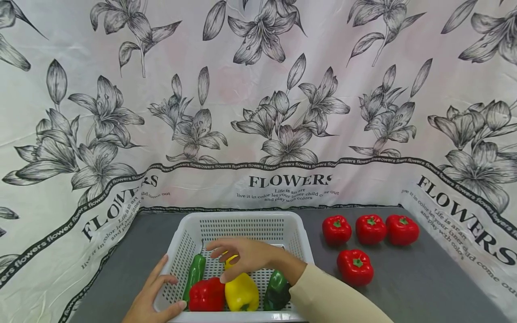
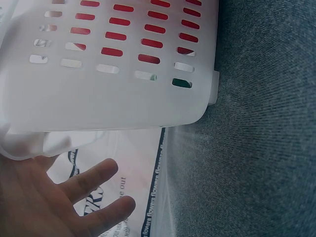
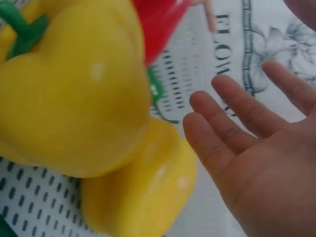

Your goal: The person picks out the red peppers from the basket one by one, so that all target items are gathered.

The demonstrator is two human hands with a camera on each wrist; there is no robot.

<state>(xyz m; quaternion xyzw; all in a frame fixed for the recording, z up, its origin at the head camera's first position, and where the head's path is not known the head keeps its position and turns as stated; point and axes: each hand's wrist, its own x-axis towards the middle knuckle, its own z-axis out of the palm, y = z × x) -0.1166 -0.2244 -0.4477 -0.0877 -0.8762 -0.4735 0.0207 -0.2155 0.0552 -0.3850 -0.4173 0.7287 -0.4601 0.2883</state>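
A white perforated basket (image 1: 296, 224) holds a red bell pepper (image 1: 207, 294), a yellow bell pepper (image 1: 244, 292), a long green pepper (image 1: 195, 271) and a dark green vegetable (image 1: 277, 291). My left hand (image 1: 151, 294) holds the basket's left rim near the front corner, thumb and a finger over the edge; two of its fingers (image 2: 91, 180) stretch out beside the outer wall. Over the basket hovers my right hand (image 1: 246, 256), fingers loosely spread and holding nothing. It partly covers a second yellow pepper (image 3: 143, 182), seen below the first in the right wrist view.
Several red bell peppers (image 1: 355, 268) stand on the grey tabletop (image 1: 420, 282) right of the basket, three in a back row and one nearer. A floral cloth (image 1: 282, 188) rises behind the table and along both sides.
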